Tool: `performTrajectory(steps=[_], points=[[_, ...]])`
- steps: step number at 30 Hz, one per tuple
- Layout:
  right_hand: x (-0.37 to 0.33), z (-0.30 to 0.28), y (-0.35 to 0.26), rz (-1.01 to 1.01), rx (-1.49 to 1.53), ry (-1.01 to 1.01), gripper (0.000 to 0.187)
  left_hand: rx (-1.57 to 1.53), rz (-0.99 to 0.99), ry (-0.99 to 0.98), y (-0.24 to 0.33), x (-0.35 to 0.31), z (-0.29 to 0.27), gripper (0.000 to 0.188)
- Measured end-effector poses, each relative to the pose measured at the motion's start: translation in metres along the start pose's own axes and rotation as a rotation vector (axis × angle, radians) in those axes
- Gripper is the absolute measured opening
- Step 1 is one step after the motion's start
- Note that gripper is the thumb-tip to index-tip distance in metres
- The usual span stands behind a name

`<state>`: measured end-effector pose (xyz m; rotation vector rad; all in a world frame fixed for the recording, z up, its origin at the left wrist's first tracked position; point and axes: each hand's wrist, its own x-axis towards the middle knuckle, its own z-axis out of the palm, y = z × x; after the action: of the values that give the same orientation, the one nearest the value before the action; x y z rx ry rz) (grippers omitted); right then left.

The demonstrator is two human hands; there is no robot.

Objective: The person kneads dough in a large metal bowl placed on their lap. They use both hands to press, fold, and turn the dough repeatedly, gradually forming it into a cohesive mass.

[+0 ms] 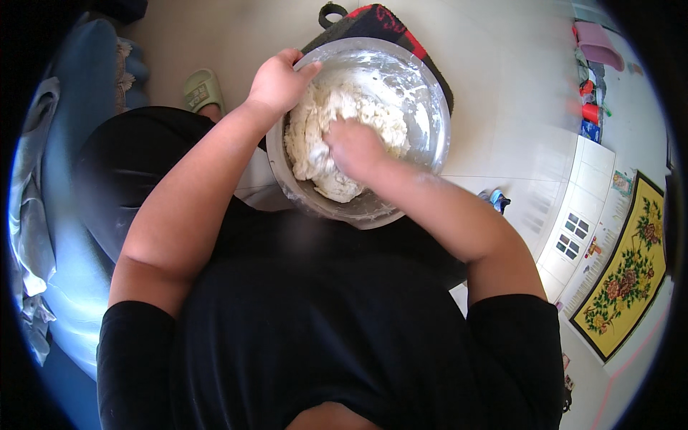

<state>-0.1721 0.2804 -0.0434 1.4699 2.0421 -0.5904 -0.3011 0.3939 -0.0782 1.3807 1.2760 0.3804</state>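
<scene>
A wide metal bowl (433, 132) sits before me, its inner wall smeared with flour and sticky white residue. Lumpy, pale dough (304, 140) fills its left and middle part. My left hand (279, 84) is closed over the bowl's upper left rim, thumb on the inner side. Down in the dough is my right hand (355, 149), slightly blurred, with its fingers curled and pressed into the mass. The fingertips are partly hidden by dough. A little flour clings to my right forearm.
Beneath the bowl lies a dark mat with red patches (383, 20). My left foot wears a green slipper (203, 89). A blue-covered sofa (79, 143) stands at the left. White cabinets (584, 183) and a pink basin (598, 44) are at the far right.
</scene>
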Motion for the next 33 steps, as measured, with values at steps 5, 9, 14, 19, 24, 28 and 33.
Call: performTrajectory(steps=[5,9,14,19,24,28,33], points=[[0.025,-0.014,0.012,0.186,0.255,0.224,0.014,0.055,0.003,0.004,0.009,0.003,-0.003,0.052],[-0.003,-0.018,0.022,-0.021,0.176,0.043,0.025,0.134,0.035,0.036,0.015,0.002,-0.005,0.050],[-0.094,-0.055,0.053,-0.042,0.686,-0.049,0.045,0.088,0.007,-0.003,0.016,0.000,-0.007,0.048],[-0.063,-0.042,0.095,0.390,1.206,0.194,0.038,0.151,0.040,0.029,0.024,-0.008,-0.006,0.045],[0.054,-0.008,0.080,0.503,1.198,0.193,0.022,0.233,0.057,0.025,0.025,-0.011,-0.005,0.042],[0.065,-0.043,0.004,-0.007,0.235,0.045,0.025,0.311,0.061,0.030,0.018,-0.009,-0.003,0.042],[0.044,-0.087,0.000,-0.012,0.475,-0.131,0.024,0.258,0.069,0.045,0.016,-0.006,-0.003,0.046]])
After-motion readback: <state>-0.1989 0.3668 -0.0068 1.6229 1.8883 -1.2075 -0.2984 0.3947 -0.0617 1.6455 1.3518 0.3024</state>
